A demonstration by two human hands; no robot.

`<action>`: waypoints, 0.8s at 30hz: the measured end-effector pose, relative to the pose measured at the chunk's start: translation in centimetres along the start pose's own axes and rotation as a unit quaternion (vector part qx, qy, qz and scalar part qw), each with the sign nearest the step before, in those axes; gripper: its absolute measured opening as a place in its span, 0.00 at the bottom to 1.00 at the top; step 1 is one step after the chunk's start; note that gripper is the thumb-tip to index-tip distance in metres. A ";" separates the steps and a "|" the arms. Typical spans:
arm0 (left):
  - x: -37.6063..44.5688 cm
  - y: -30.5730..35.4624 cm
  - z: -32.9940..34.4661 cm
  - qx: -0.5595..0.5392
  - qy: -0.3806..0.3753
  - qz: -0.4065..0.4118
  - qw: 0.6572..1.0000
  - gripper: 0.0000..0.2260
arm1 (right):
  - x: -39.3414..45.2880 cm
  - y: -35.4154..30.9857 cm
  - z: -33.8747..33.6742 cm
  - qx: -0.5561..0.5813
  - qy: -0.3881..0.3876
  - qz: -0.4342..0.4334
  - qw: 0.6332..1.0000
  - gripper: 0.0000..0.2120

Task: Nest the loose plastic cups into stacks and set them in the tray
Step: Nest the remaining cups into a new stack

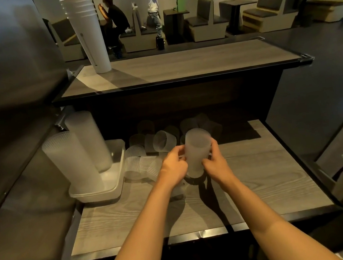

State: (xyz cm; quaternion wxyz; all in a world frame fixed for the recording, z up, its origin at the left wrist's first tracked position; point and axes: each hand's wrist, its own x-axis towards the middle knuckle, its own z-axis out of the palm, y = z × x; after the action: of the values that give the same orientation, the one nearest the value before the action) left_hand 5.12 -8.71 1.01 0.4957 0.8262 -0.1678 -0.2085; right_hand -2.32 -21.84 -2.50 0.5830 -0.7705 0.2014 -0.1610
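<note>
A dim dining room with padded booths [204, 21] and two people at twelve o'clock lies behind a raised grey wood-grain counter [180, 66] bearing a tall white stack of paper cups [87, 32], and below it sits the lower grey wood-grain table [258, 175]. At nine o'clock a clear shallow plastic tray [109, 190] holds two tall frosted cup stacks [73, 161], while the loose clear plastic cups [163, 140] lying in shadow at eleven o'clock blur together, uncountable. At the centre the left hand [174, 166] and right hand [215, 163] curl round a frosted upright plastic cup stack [196, 148], its base resting on the table.
</note>
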 end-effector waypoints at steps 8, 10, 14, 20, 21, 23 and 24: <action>-2.8 -1.2 -0.6 0.068 0.034 0.104 0.992 0.25 | -2.6 -0.4 0.8 0.007 0.021 -0.001 1.000 0.31; -3.4 -1.7 -1.0 0.091 0.040 0.121 0.988 0.25 | -3.4 -0.6 1.2 0.027 0.014 0.019 0.999 0.32; -4.8 -2.9 -1.4 0.162 0.051 0.127 0.977 0.31 | -4.6 -0.5 2.4 0.045 0.008 0.047 0.998 0.32; -6.3 -4.3 -1.4 0.143 0.041 0.114 0.982 0.35 | -5.8 -1.2 3.5 0.042 0.006 0.057 0.997 0.33; -6.5 -4.6 -1.4 0.140 0.039 0.112 0.983 0.35 | -5.9 -1.2 3.7 0.042 0.005 0.057 0.997 0.33; -6.8 -5.1 -1.3 0.132 0.034 0.109 0.985 0.36 | -6.0 -1.3 4.0 0.038 0.000 0.062 0.997 0.34; -7.0 -5.3 -1.3 0.129 0.033 0.109 0.985 0.36 | -6.1 -1.4 4.2 0.034 -0.003 0.066 0.997 0.34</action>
State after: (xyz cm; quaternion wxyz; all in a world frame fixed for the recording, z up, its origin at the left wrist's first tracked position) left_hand 0.17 -1.95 -1.92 0.4098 0.8666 -0.2657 -0.1026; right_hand -5.41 -14.98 -2.35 0.6188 -0.7358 0.2444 -0.1262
